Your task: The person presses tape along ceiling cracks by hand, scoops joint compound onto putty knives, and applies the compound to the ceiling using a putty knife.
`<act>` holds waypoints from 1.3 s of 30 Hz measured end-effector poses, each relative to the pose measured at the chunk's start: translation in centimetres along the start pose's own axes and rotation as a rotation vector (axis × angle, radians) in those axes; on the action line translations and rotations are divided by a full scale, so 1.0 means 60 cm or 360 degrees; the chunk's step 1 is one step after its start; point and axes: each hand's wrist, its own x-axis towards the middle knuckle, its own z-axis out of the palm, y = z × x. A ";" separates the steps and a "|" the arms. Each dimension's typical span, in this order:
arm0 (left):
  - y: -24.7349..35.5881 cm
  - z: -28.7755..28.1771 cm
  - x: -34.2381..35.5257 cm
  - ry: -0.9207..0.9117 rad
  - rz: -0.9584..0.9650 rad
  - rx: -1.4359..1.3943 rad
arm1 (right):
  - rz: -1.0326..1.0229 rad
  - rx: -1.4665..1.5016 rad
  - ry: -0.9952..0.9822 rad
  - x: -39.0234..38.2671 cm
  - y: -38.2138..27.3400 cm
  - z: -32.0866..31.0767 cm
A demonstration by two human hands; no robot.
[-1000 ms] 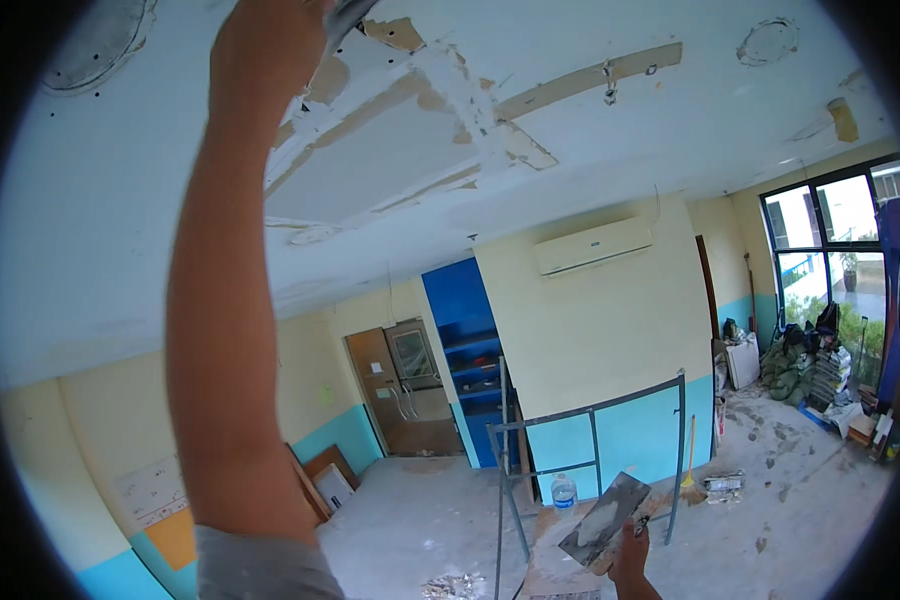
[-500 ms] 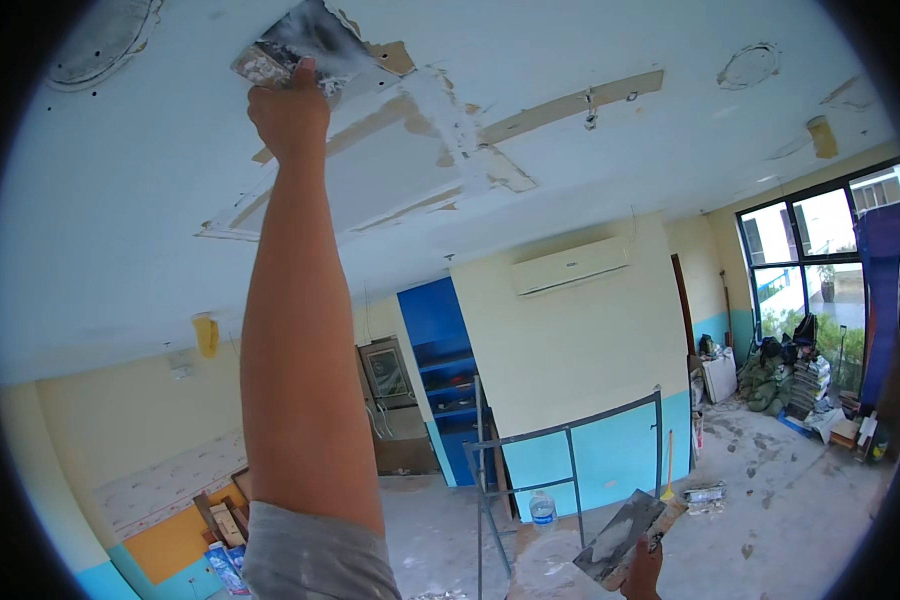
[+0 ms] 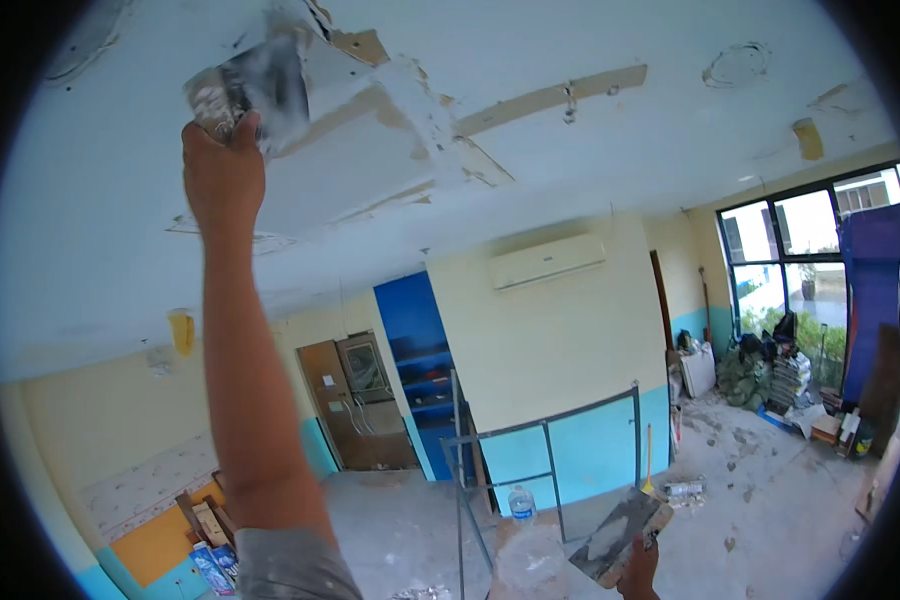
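My left hand (image 3: pixel 225 175) is raised overhead, closed on the handle of a wide putty knife (image 3: pixel 270 90). Its smeared blade, blurred by motion, lies at the ceiling (image 3: pixel 370 225), beside a patched section with whitish filler and bare brownish strips (image 3: pixel 355 115). Low on the right, my right hand (image 3: pixel 640 570) grips a second wide putty knife (image 3: pixel 618 535), whose dark blade carries pale filler. Only part of that hand shows above the lower edge.
A metal scaffold frame (image 3: pixel 555 430) stands just ahead, with a plastic water bottle (image 3: pixel 521 503) beside it. An air conditioner (image 3: pixel 547 262) hangs on the wall. Blue shelves (image 3: pixel 420 385) are farther back. Sacks and bags (image 3: pixel 760 370) are piled under the window at right.
My left hand and its putty knife have moved left and slightly down across the ceiling. The view has shifted to the right. My right hand still holds its putty knife low.
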 end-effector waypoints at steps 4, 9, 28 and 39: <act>0.054 -0.055 -0.148 -0.0539 0.1056 0.0591 | -0.0078 0.0074 -0.0029 0.005 0.014 0.003; 0.123 -0.183 -0.288 -0.1733 0.1519 0.0164 | 0.0130 -0.0021 0.0023 -0.013 0.017 0.047; 0.138 -0.041 -0.258 -0.0354 0.0224 -0.0702 | -0.0259 -0.0183 0.0142 -0.052 -0.061 -0.134; 0.172 0.199 -0.067 0.0993 0.0090 -0.0810 | -0.0202 -0.0093 0.0312 -0.054 -0.091 -0.192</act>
